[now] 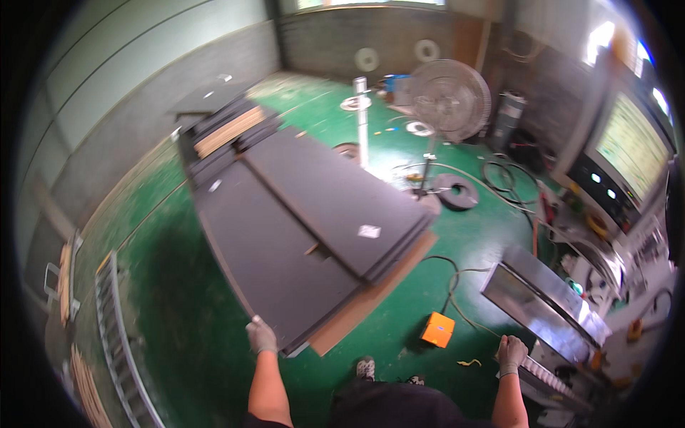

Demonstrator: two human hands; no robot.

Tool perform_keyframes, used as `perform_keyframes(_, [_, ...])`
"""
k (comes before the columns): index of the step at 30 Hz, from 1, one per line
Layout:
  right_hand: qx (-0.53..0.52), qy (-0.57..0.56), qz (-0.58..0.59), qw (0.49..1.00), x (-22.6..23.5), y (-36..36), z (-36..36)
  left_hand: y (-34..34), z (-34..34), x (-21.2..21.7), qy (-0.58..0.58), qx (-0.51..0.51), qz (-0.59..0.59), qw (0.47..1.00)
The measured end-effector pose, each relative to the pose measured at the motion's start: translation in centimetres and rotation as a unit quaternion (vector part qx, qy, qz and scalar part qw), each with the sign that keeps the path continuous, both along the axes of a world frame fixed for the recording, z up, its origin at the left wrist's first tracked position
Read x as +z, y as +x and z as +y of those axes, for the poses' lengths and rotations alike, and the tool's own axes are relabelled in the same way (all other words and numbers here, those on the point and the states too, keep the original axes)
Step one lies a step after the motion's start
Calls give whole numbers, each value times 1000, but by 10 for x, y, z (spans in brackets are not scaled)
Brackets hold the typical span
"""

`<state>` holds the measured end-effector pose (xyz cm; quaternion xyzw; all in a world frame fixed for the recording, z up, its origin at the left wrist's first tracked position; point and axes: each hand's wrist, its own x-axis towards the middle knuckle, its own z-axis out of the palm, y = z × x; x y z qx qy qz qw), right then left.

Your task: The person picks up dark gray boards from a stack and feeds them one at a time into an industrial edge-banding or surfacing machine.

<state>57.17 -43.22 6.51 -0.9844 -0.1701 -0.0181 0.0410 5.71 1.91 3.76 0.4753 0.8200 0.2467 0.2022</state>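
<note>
My left hand (262,335), in a pale glove, is closed at the near left edge of a large dark grey panel (278,264). The panel lies flat on a stack beside a second raised dark grey panel (335,200) with a small white label. Brown board (371,307) sticks out beneath the near right edge. Off to the right, my gloved right hand (511,353) is closed beside a metal machine bed (535,299) and a ribbed light strip. Whatever its fingers hold, if anything, is hidden.
An orange foot-pedal box (437,330) with a cable sits on the green floor before my feet. A pedestal fan (449,100) and a black coil (455,192) stand beyond the panels. A ladder (125,342) lies left. A control screen (631,146) is at right.
</note>
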Motion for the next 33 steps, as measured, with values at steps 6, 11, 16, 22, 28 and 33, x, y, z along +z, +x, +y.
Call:
perform_keyframes(6, [55, 308, 452, 835, -96, -51, 65, -44, -63, -14, -13, -27, -130, 991])
perform_keyframes(11, [289, 144, 544, 774, -58, -155, 149, -66, -119, -38, -59, 47, -354, 932])
perform_keyframes(16, [441, 95, 603, 659, 6, -206, 218, -41, -134, -8, -74, 39, -408, 909])
perform_keyframes(22, [214, 409, 729, 505, 73, -241, 234, 32, -148, 102, -130, -69, -568, 810])
perform_keyframes(28, [134, 533, 651, 524, 138, -223, 223, 46, -166, 134, -335, -224, -651, 644])
perform_keyframes(33, [94, 564, 592, 568, 171, -164, 164, 73, -118, 127, -187, -133, -784, 577])
